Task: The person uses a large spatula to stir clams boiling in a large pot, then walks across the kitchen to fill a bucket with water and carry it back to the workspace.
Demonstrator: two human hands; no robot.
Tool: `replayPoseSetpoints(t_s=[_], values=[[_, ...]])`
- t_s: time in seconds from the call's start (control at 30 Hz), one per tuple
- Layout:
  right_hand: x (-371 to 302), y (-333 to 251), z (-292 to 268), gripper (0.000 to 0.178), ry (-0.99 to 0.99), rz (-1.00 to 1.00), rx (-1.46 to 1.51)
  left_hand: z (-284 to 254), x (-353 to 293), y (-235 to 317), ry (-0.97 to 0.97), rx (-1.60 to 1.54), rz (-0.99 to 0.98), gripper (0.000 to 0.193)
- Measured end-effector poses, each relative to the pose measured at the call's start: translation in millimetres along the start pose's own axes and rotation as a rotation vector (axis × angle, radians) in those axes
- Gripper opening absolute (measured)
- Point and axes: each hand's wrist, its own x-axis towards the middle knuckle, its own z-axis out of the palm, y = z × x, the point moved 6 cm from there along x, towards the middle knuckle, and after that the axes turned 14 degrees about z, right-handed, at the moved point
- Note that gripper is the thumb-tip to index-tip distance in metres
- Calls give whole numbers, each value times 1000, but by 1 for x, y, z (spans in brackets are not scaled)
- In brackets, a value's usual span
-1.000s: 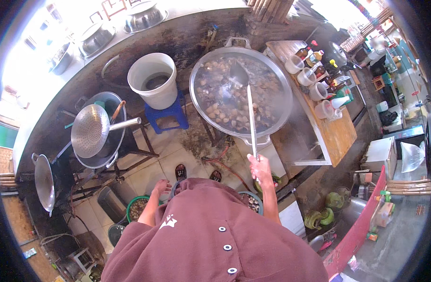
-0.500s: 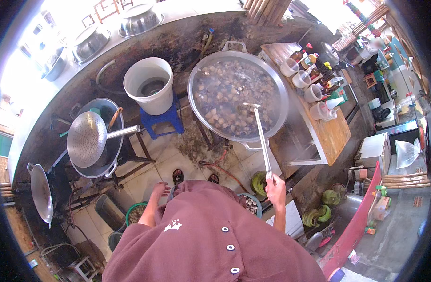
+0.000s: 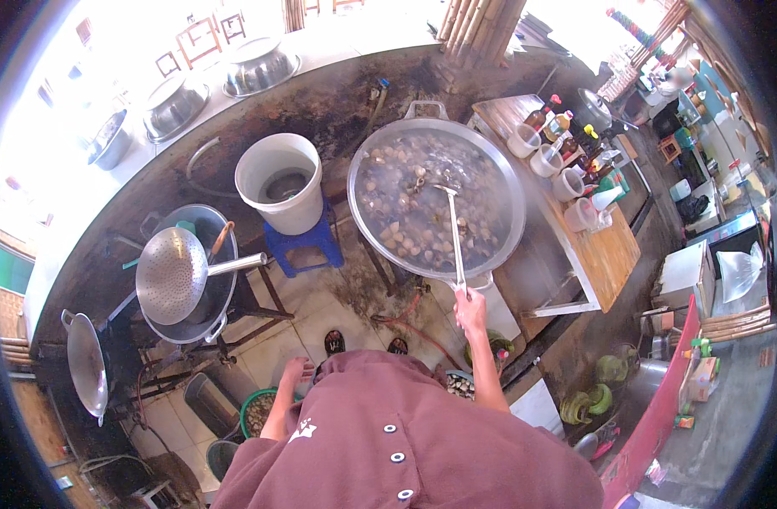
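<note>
My right hand point(image 3: 471, 311) is closed round the end of a long-handled metal spatula point(image 3: 456, 242). The spatula reaches forward into a wide two-handled metal pan point(image 3: 518, 222), its head partly sunk among the food. Clams point(image 3: 394, 236) in dark, steaming liquid fill this pan; some shells gape. Down at my left side, my left hand point(image 3: 298, 371) holds nothing, its fingers loosely stretched out. Below it is a green-rimmed basket of shellfish point(image 3: 257, 414). Another container of shells point(image 3: 461, 384) is partly hidden by my shirt and right forearm.
Left of the pan, a white bucket point(image 3: 308, 212) stands on a blue stool point(image 3: 302, 246). A perforated strainer point(image 3: 172, 276) rests over a metal basin farther left. Bottles and plastic cups point(image 3: 567, 182) crowd the wooden table point(image 3: 613, 267) at right. A hose point(image 3: 431, 335) crosses the floor.
My right hand has moved left and forward, and the spatula's head has shifted slightly inside the pan, its handle now steeper. My left hand stays low at my side. The view has shifted slightly.
</note>
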Motion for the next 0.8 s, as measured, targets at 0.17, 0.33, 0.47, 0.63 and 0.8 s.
replayPoseSetpoints(t_s=[0.17, 0.33, 0.47, 0.63, 0.8], values=[[32, -25, 13, 25, -73, 79, 132, -21, -3, -73, -8, -77, -54, 47], [57, -37, 1, 28, -196, 159, 281, -24, 5, -122, -159, 26, -83, 47], [54, -40, 8, 32, -428, 295, 643, -20, -7, -119, -43, -136, -137, 47], [25, -59, 16, 31, -472, 162, 616, -13, -24, -45, -80, 33, 131, 48], [27, -78, 14, 32, -272, -4, 379, -6, -31, -21, 34, -87, 36, 48]])
